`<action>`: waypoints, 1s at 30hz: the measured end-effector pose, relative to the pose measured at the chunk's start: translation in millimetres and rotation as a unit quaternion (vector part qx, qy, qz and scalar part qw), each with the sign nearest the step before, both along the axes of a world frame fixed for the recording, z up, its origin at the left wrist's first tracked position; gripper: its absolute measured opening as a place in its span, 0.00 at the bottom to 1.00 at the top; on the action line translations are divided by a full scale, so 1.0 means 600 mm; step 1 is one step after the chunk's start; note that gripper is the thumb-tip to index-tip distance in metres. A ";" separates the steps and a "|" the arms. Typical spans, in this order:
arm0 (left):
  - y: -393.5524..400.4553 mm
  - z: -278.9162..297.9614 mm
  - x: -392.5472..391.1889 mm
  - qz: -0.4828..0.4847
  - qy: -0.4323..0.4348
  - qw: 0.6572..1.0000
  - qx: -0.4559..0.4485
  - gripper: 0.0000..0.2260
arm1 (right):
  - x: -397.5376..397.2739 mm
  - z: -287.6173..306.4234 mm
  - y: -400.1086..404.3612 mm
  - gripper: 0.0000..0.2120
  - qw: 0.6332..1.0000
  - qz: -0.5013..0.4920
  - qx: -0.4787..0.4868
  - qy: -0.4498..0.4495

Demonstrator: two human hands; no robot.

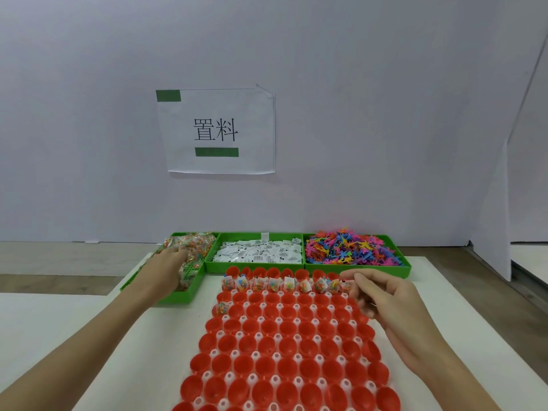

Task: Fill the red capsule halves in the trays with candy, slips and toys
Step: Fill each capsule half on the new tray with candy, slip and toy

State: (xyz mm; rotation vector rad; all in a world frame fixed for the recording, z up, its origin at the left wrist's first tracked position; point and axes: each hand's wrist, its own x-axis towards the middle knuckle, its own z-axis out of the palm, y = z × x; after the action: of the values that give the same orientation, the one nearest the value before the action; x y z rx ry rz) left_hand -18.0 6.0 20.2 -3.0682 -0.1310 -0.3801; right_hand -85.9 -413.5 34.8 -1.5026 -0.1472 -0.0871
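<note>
Over the tray's far right corner, the right hand (382,295) pinches a candy packet (347,284) (it could miss its capsule half (351,289)); left hand (166,271) digs, grip unclear, in the candy bin (178,298).

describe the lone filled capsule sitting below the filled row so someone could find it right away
Start at the white tray of red plastic capsule halves in front of the three green bins. Its second row from the far end holds candy bags; two rows nearer, at the left edge, sits one capsule half with a clear candy bag. Every red half around it is empty.
</note>
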 end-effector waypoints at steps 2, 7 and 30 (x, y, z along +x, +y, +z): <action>0.005 0.001 -0.001 0.013 0.013 1.000 0.010 0.09 | -0.002 0.002 -0.001 0.14 1.000 -0.001 0.005 0.002; 0.011 0.006 -0.011 0.023 -0.010 1.000 0.009 0.05 | -0.006 0.008 -0.002 0.15 1.000 -0.003 0.006 0.002; -0.173 -0.018 -0.167 -0.089 -0.146 0.662 -0.729 0.08 | 0.009 0.030 0.077 0.12 0.953 0.013 -0.284 -0.101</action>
State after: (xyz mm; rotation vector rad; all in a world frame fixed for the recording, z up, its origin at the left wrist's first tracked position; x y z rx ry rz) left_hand -118.3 -98.0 9.5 -4.5562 -0.2283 -1.3655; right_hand -80.5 -367.3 52.7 -2.0658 -0.3811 -0.1886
